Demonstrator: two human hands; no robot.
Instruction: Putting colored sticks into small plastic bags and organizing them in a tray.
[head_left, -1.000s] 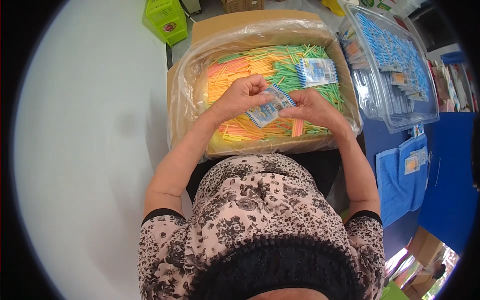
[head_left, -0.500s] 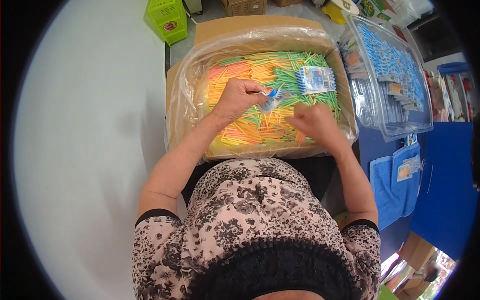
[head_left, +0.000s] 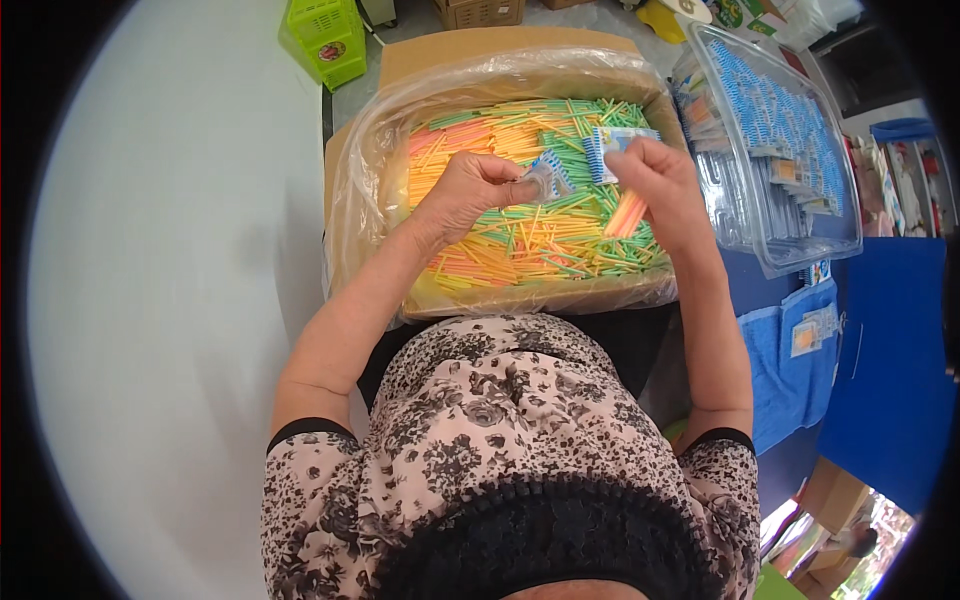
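A cardboard box (head_left: 500,298) lined with clear plastic stands in front of me, filled with thin pastel sticks (head_left: 500,240) in orange, yellow, pink and green. Above them, my left hand (head_left: 472,195) pinches a small clear plastic packet (head_left: 550,180) with blue and white striped printing. My right hand (head_left: 660,185) is closed on a small bundle of orange-pink sticks (head_left: 626,214), whose lower ends poke out below the fingers. Behind that hand, partly covered by it, a stack of blue and white packets (head_left: 602,150) lies on the loose sticks.
A clear plastic bin (head_left: 765,240) holding many blue-striped packets stands to the right. Nearer me hangs or lies a blue towel (head_left: 785,390) with small packets on it. A green crate (head_left: 335,45) sits at the far left, and a pale wall-like surface (head_left: 160,300) fills the left side.
My right hand has risen and moved right, now showing the orange-pink stick bundle in front of the packet stack. The packet in my left hand has turned slightly.
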